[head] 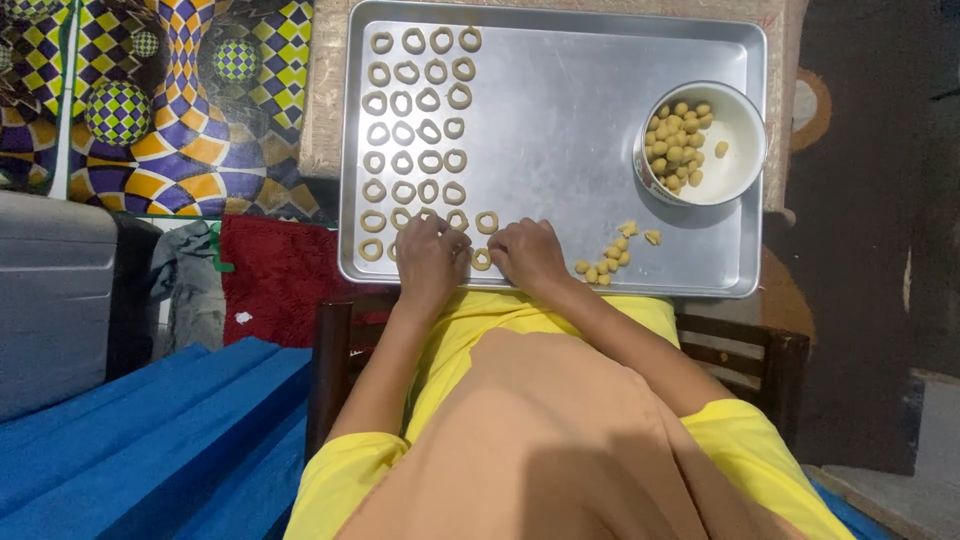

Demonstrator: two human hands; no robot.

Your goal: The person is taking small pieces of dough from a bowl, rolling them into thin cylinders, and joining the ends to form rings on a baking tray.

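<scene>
One tray, one bowl, two hands

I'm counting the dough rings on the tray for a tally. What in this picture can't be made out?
Head view only:
- Rings under the left hand and right hand: covered, uncountable.
- What the fingers pinch: hidden by the knuckles.
- Bowl depth: dough balls pile up, lower ones hidden.
- Loose dough pieces: too small to judge shape.

dough rings left on tray | bowl right | loose dough balls near front edge
</scene>
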